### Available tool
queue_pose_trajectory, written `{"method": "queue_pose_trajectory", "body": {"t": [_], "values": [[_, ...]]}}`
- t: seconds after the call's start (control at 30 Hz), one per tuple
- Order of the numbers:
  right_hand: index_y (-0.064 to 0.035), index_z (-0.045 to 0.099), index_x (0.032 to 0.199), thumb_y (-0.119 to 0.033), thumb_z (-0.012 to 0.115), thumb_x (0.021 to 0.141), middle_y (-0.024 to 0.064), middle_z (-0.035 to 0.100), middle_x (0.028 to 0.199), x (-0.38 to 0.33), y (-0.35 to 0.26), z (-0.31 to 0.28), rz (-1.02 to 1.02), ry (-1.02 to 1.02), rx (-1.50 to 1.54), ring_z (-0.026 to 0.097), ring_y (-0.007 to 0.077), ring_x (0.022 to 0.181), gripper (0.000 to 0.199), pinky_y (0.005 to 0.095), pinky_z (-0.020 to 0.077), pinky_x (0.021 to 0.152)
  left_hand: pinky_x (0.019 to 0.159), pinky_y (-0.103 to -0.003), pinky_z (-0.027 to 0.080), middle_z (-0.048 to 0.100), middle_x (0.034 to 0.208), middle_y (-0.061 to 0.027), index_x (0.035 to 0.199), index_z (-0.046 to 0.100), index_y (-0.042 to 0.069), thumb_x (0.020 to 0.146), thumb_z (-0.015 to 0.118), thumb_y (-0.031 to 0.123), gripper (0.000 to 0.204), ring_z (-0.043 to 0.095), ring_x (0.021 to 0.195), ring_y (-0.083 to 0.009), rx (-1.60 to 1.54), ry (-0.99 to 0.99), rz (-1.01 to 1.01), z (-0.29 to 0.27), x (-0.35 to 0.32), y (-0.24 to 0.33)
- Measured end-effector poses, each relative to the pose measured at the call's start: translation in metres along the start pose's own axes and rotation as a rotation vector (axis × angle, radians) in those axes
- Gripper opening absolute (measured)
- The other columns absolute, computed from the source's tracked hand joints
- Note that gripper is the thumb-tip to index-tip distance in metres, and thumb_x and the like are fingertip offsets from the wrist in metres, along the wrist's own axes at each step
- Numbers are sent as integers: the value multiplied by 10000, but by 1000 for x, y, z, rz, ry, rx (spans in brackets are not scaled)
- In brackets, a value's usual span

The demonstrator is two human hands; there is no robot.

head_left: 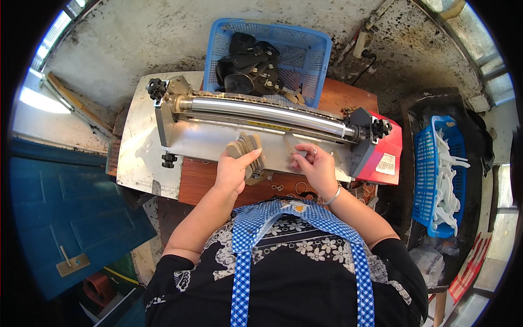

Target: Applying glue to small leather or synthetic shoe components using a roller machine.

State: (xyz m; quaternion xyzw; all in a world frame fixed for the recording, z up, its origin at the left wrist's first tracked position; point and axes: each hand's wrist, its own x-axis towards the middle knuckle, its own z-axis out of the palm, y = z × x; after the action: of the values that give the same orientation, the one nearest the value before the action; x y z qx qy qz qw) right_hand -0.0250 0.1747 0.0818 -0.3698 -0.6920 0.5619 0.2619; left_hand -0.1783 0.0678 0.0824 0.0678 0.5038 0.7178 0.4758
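My left hand [235, 170] is closed around a stack of flat beige pieces [246, 149] with rounded ends, its thumb lying across them. To the right, my right hand [317, 168] pinches what looks like a thin grey-beige flat piece [290, 146]; its outline blends into the metal behind it. Both hands are over the near side of a roller machine [261, 113], which has a long shiny roller, black knobs and a red right end. The metal plate [201, 139] of the machine lies beneath the roller, just beyond my hands.
Behind the machine stands a blue plastic basket [305, 41] with black pieces in it. A second blue basket [425, 180] at the right holds white plastic parts. Loose cords or rings [302, 188] lie on the brown tabletop [199, 177]. A blue door [71, 207] is at the left.
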Motion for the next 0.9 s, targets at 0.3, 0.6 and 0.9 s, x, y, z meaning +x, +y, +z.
{"method": "queue_pose_trajectory", "body": {"t": [0.3, 0.6, 0.9], "values": [[-18, 567, 841, -52, 638, 682, 80, 541, 624, 3, -7, -35, -449, 155, -693, 530, 170, 504, 177, 237, 425, 482, 596, -307, 497, 543, 797, -87, 927, 498, -25, 720, 597, 10, 232, 575, 679, -202, 11, -11, -41, -2, -7, 4], [13, 489, 815, -101, 548, 786, 77, 562, 610, -5, -3, -31, 481, -54, 172, 545, 121, 511, 132, 220, 452, 459, 599, -297, 492, 541, 804, -84, 931, 494, -28, 725, 593, 15, 232, 572, 686, -194, -22, -28, -54, 4, -9, 4], [30, 476, 910, -114, 503, 813, 107, 569, 819, 34, -8, 6, 636, -1, 771, 559, 135, 645, 176, 231, 484, 535, 618, -296, 488, 556, 815, -89, 927, 509, -37, 721, 598, 15, 231, 577, 708, -195, -22, -35, -51, 8, -5, 2]]}}
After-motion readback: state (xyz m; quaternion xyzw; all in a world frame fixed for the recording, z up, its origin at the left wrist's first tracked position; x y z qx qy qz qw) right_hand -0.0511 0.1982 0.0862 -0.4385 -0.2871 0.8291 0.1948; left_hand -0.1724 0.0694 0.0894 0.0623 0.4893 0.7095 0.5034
